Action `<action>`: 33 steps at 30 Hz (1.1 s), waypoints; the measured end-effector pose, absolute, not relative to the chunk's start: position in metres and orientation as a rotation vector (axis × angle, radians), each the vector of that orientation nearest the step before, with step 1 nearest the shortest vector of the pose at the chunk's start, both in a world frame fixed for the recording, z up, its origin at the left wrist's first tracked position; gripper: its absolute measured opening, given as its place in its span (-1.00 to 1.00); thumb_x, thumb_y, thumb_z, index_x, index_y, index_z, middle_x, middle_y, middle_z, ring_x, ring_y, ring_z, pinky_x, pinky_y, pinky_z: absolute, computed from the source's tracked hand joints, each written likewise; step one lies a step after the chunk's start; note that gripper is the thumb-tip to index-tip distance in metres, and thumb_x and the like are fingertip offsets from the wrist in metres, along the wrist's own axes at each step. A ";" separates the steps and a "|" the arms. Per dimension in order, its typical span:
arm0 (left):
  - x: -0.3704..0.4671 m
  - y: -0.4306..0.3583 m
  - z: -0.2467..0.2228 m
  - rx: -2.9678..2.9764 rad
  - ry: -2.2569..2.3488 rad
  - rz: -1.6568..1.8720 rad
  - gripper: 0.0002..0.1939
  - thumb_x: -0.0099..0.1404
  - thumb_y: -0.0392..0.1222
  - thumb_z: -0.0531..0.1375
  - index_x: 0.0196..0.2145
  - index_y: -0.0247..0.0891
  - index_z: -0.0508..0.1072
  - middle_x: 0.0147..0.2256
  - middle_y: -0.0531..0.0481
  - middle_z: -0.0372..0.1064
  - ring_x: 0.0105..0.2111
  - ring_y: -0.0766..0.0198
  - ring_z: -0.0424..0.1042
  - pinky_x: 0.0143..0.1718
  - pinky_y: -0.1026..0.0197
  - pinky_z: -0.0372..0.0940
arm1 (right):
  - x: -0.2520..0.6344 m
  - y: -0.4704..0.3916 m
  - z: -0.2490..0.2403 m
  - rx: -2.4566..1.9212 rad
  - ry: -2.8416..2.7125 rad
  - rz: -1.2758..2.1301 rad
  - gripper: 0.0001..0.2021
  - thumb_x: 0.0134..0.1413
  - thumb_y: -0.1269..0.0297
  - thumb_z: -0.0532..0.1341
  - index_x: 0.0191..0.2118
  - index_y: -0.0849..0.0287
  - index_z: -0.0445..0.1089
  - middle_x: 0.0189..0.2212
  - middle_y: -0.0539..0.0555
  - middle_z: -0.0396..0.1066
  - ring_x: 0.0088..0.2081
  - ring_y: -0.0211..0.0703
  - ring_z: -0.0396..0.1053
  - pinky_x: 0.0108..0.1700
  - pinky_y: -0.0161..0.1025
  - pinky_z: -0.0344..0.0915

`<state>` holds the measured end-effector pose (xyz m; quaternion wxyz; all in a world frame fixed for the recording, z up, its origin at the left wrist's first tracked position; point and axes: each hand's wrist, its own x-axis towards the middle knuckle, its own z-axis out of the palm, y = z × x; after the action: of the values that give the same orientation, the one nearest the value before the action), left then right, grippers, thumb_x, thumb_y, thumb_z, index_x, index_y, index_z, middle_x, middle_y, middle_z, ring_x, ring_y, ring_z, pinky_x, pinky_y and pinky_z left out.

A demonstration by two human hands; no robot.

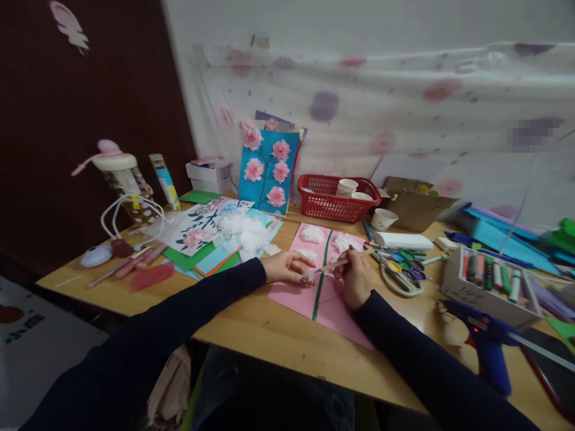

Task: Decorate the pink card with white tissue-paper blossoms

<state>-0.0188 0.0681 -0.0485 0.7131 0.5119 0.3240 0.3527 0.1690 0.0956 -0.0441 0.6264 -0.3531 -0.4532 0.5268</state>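
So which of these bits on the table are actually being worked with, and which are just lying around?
In use:
- left hand resting on the pink sheet
- right hand holding a thin stick
- white cotton tufts

Lying about:
- red basket
- scissors
- blue glue gun
- marker box

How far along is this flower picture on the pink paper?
Done: the pink sheet has a green stem and white cotton tufts near its top. In hand: the right hand holds a thin stick, while the left hand rests on the sheet. Left: the tufts aren't pink like the finished blue sample.
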 end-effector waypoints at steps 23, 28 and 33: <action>-0.016 0.066 -0.042 1.028 0.792 0.882 -0.41 -0.13 -0.12 0.42 -0.17 -0.37 0.30 -0.46 -0.04 0.45 -0.44 0.20 0.51 -0.26 0.09 0.35 | 0.165 0.090 -0.048 -0.856 -1.244 1.216 -0.63 -0.05 -0.04 0.17 -0.56 0.19 0.25 -0.82 -0.11 0.16 -0.75 -0.35 0.14 -0.71 -0.41 0.08; -0.018 0.070 -0.045 1.034 0.826 0.965 -0.39 -0.16 -0.19 0.44 -0.18 -0.38 0.28 -0.45 -0.08 0.49 -0.46 0.21 0.51 -0.23 0.07 0.34 | 0.165 0.090 -0.048 -0.858 -1.290 1.213 -0.61 -0.04 -0.09 0.16 -0.51 0.20 0.28 -0.79 -0.10 0.19 -0.73 -0.34 0.15 -0.70 -0.40 0.09; -0.023 0.076 -0.046 1.083 0.942 1.134 -0.41 -0.20 -0.23 0.44 -0.22 -0.37 0.29 -0.48 -0.01 0.46 -0.46 0.25 0.49 -0.27 0.14 0.34 | 0.168 0.094 -0.046 -0.792 -1.224 1.189 -0.62 0.03 -0.08 0.12 -0.48 0.18 0.25 -0.75 -0.11 0.18 -0.72 -0.35 0.13 -0.70 -0.40 0.07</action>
<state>-0.0231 0.0764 -0.0461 0.6099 0.4691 0.4082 0.4912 0.1679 0.0937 -0.0459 0.5893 -0.3401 -0.5257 0.5106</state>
